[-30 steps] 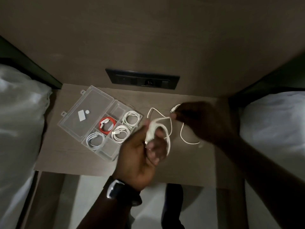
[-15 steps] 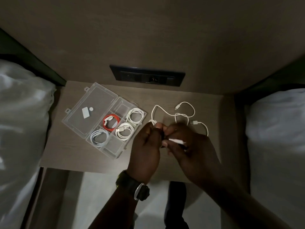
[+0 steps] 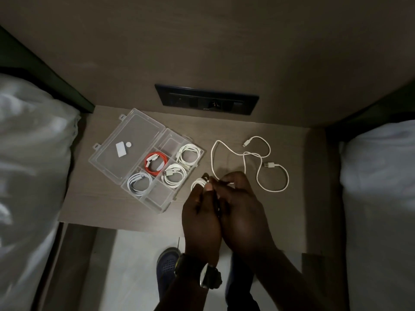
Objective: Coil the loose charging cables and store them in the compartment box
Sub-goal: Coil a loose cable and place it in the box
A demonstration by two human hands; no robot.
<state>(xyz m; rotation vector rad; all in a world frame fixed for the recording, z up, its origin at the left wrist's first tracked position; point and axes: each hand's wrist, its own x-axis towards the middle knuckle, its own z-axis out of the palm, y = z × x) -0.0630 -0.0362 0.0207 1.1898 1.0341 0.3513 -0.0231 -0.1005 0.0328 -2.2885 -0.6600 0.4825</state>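
A clear compartment box (image 3: 167,205) lies open on the bedside table (image 3: 94,205), its lid (image 3: 125,142) folded back to the left. Inside are three coiled white cables (image 3: 188,155) and one coiled orange cable (image 3: 156,162). Just right of the box, my left hand (image 3: 201,218) and my right hand (image 3: 241,212) press together around a small white coiled cable (image 3: 198,183), mostly hidden by the fingers. A loose white cable (image 3: 260,162) sprawls on the table beyond my right hand, both plugs showing; its near end runs under my fingers.
A black socket panel (image 3: 206,98) sits in the wall behind the table. White bedding (image 3: 29,158) flanks the table on the left, and more bedding (image 3: 379,180) on the right. Below the table's front edge are pale floor and my dark shoe (image 3: 167,263).
My right hand came back from the far right and joined the left hand. The wide loops I held have tightened into a small coil. The loose cable now lies uncovered on the table.
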